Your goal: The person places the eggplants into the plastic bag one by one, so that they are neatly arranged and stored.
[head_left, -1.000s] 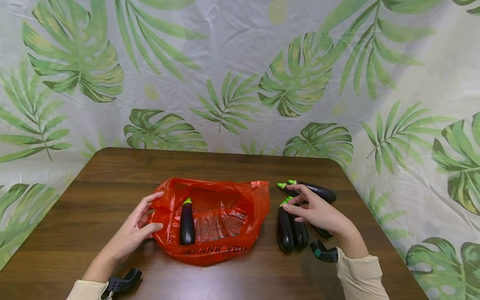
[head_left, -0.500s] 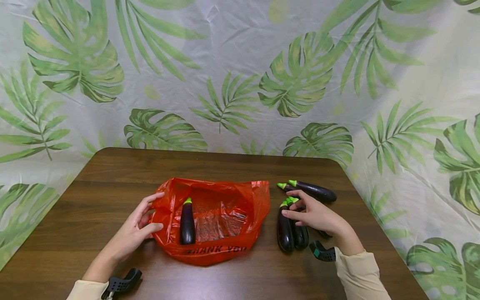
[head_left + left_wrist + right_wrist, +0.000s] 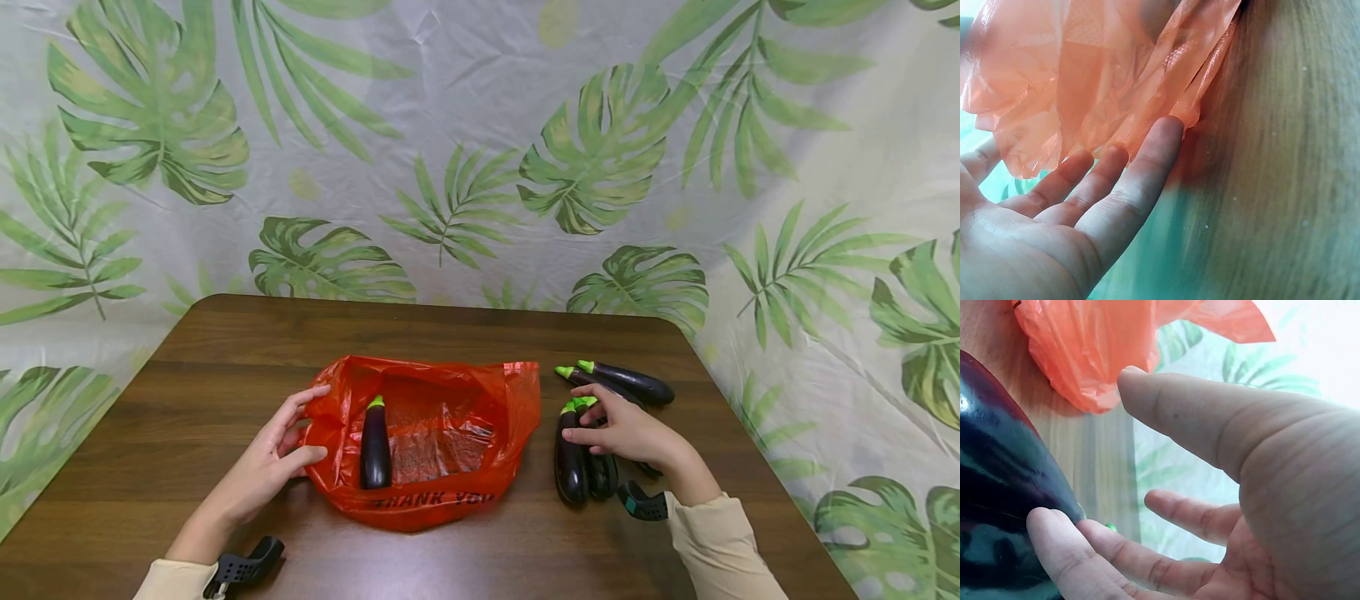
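Observation:
A red plastic bag (image 3: 420, 508) printed "THANK YOU" lies with its mouth open on the table, one eggplant (image 3: 375, 446) inside at its left. At the bag's left side, my left hand (image 3: 273, 442) has its fingertips against the thin plastic; in the left wrist view its fingers (image 3: 1147, 162) are extended along the bag. My right hand (image 3: 622, 425) hovers over the green stem ends of two eggplants lying side by side, the outer one (image 3: 572, 467) plainly visible. In the right wrist view the thumb (image 3: 1179, 406) stands apart from the fingers, which overlap a dark eggplant (image 3: 997, 456).
Behind my right hand, another eggplant (image 3: 633, 383) lies slantwise beside one more; part of the group is hidden under the hand. The brown wooden table (image 3: 255, 350) ends at a leaf-patterned cloth (image 3: 480, 108). A black wrist device (image 3: 243, 567) sits at each sleeve.
My right hand has shifted slightly, its thumb sliding from the stem ends toward my body and its gap from the fingers widening. The left hand, bag and eggplants stay as they were.

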The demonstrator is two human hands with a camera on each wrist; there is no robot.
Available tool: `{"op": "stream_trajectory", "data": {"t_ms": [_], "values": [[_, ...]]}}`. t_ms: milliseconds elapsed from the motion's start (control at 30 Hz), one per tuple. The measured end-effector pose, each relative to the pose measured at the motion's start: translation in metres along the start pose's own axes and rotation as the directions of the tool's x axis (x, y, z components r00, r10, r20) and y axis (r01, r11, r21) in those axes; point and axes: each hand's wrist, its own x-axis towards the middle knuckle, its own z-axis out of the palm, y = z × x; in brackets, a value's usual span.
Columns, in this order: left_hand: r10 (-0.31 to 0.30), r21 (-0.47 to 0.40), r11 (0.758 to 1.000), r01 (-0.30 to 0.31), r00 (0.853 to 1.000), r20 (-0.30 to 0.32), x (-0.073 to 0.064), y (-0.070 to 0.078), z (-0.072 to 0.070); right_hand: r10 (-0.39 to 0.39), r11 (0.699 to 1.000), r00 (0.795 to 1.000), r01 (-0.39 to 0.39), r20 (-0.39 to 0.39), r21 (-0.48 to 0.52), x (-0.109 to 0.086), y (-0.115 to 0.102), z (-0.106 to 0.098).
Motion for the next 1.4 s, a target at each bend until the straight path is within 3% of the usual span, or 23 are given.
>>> {"op": "stream_trajectory", "data": {"t_ms": [567, 800, 1100, 1400], "values": [[-0.011, 0.018, 1.0, 0.011, 1.0, -0.006, 0.0, 0.001, 0.0, -0.061, 0.993, 0.998, 0.063, 0.024, -0.098, 0.006, -0.003, 0.002], [-0.014, 0.016, 1.0, 0.014, 1.0, -0.005, 0.0, 0.001, 0.0, -0.052, 0.986, 0.999, 0.053, 0.014, -0.157, 0.008, -0.005, 0.002], [-0.007, 0.01, 1.0, 0.007, 1.0, 0.0, 0.0, 0.0, 0.0, -0.073, 0.988, 0.997, 0.075, 0.022, -0.133, 0.011, -0.006, 0.007], [-0.011, 0.015, 1.0, 0.011, 1.0, -0.003, 0.0, 0.0, 0.0, -0.053, 0.983, 0.998, 0.059, 0.042, -0.174, 0.015, -0.006, 0.009]]}}
